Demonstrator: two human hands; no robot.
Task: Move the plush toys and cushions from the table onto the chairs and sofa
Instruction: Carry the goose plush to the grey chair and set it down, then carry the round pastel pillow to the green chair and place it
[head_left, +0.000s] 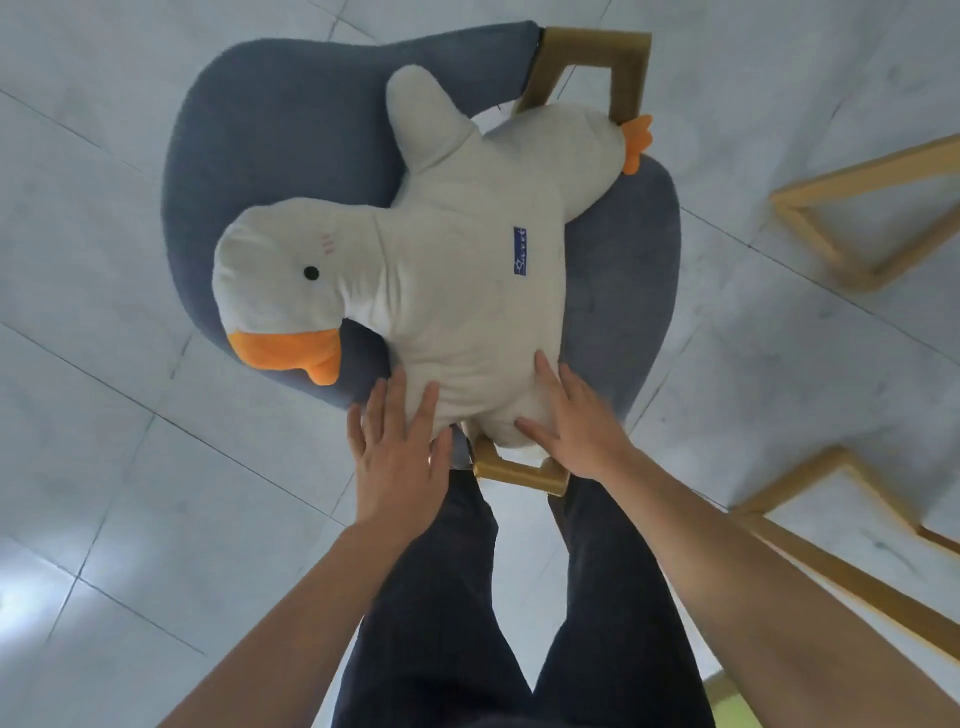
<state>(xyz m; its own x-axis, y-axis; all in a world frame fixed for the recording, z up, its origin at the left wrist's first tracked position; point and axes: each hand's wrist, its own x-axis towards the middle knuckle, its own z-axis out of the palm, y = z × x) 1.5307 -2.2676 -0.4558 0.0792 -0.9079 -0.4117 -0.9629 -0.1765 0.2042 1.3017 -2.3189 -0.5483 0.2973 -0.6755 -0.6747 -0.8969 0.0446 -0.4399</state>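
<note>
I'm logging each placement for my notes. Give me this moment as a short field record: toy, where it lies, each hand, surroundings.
toy: white goose plush, orange beak, blue label
place: lying flat on the blue-grey chair, orange foot by its wooden frame
left hand: fingers straight, touching the plush's near edge
right hand: fingers straight, resting on the plush
floor: pale tiles
nearby: another wooden frame, right side

Chair seat (623, 270) mostly under plush duck (457, 280)
</note>
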